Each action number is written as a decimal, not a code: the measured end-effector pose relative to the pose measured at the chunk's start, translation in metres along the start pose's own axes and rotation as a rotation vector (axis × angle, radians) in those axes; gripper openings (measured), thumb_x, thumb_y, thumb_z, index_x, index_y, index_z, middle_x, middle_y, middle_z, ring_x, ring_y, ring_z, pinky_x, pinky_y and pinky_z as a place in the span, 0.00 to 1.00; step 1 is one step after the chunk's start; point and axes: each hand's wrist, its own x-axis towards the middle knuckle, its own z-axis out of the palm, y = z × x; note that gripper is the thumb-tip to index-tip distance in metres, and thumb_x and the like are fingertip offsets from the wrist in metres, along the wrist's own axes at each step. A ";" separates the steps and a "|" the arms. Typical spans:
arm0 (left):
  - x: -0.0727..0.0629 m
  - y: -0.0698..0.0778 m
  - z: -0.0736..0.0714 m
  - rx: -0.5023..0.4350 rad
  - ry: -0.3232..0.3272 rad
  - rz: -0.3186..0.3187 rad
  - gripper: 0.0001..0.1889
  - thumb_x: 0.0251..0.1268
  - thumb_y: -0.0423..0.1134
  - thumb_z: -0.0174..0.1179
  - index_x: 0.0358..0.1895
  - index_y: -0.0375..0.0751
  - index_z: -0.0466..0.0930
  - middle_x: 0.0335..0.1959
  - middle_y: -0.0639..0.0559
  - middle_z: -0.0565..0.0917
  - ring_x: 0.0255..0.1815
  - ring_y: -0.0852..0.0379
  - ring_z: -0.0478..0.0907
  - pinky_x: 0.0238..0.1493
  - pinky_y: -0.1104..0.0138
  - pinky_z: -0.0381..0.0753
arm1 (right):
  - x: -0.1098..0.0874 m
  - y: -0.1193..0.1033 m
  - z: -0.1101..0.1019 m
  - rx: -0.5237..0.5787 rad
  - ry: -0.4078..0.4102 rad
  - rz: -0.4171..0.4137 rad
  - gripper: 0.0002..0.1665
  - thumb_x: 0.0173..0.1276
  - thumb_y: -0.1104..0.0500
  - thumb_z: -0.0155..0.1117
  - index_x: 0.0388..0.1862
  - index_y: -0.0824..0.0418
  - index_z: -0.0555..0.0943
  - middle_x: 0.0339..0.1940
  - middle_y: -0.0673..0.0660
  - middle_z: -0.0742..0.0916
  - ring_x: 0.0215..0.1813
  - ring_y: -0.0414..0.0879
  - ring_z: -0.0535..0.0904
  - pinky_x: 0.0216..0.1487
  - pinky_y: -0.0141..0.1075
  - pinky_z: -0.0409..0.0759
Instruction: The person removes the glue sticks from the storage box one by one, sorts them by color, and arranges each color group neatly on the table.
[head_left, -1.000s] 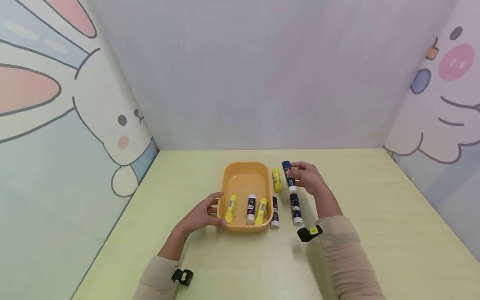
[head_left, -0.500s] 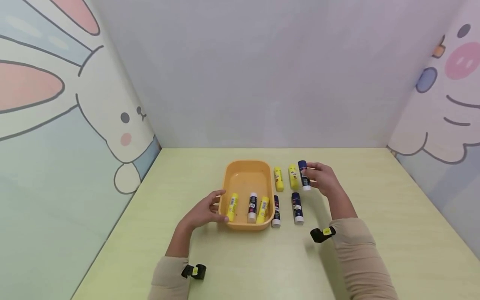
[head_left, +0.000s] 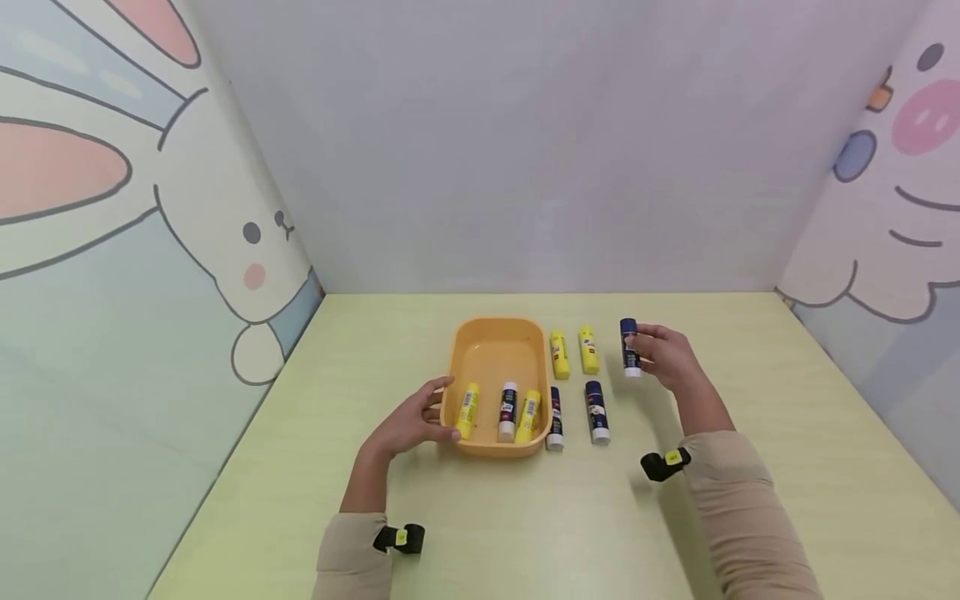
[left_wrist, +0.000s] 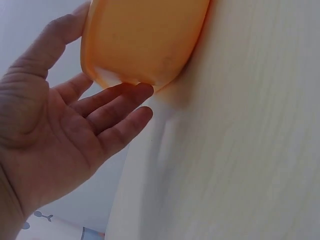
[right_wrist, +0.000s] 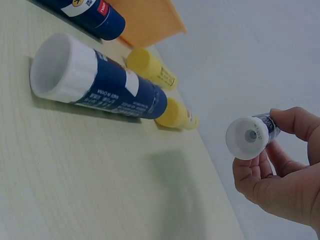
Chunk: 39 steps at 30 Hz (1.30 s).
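My right hand [head_left: 667,357] pinches a navy glue stick [head_left: 628,346] between thumb and fingers, its white end toward the wrist camera. The stick is off the table; a shadow falls below it in the right wrist view. My left hand [head_left: 408,423] holds the near left corner of an orange plastic tray [head_left: 498,450], thumb and fingertips against its rim and outer wall [left_wrist: 145,45]. Inside the tray lie a yellow glue stick [head_left: 468,411], a navy one [head_left: 507,412] and another yellow one [head_left: 528,416].
Right of the tray, two yellow glue sticks [head_left: 560,354] [head_left: 588,349] lie in the back row. In front of them lie a slim navy glue stick [head_left: 556,419] by the tray wall and a thicker navy one [head_left: 597,412]. A pale wall [head_left: 540,167] rises behind the table.
My right hand has moved right with the navy glue stick, past the yellow glue sticks. My left hand stays on the tray. The view has shifted slightly.
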 end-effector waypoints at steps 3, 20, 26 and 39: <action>0.000 -0.001 0.001 -0.016 0.004 0.018 0.49 0.44 0.36 0.74 0.72 0.51 0.54 0.68 0.42 0.61 0.61 0.42 0.68 0.55 0.52 0.72 | 0.003 0.004 -0.001 0.044 0.006 0.030 0.35 0.68 0.58 0.58 0.70 0.68 0.57 0.50 0.56 0.73 0.43 0.40 0.72 0.40 0.31 0.75; -0.001 -0.007 0.006 -0.080 0.021 0.044 0.52 0.40 0.32 0.74 0.72 0.44 0.53 0.72 0.49 0.55 0.69 0.48 0.56 0.64 0.57 0.59 | 0.030 0.017 -0.004 0.035 0.032 0.096 0.36 0.68 0.60 0.58 0.71 0.68 0.56 0.62 0.64 0.68 0.45 0.42 0.70 0.39 0.28 0.74; 0.000 -0.006 0.003 -0.089 0.011 0.047 0.51 0.41 0.31 0.74 0.72 0.44 0.53 0.72 0.49 0.56 0.69 0.49 0.56 0.64 0.58 0.60 | 0.041 0.021 -0.003 -0.001 0.085 0.111 0.36 0.67 0.58 0.59 0.70 0.67 0.59 0.66 0.66 0.66 0.50 0.45 0.68 0.42 0.29 0.72; 0.003 -0.006 0.003 -0.105 0.013 0.054 0.51 0.41 0.30 0.74 0.71 0.43 0.54 0.72 0.49 0.55 0.69 0.50 0.55 0.64 0.58 0.59 | 0.033 0.024 -0.019 -0.018 0.109 0.143 0.37 0.68 0.56 0.59 0.71 0.67 0.58 0.69 0.68 0.62 0.56 0.50 0.66 0.53 0.36 0.71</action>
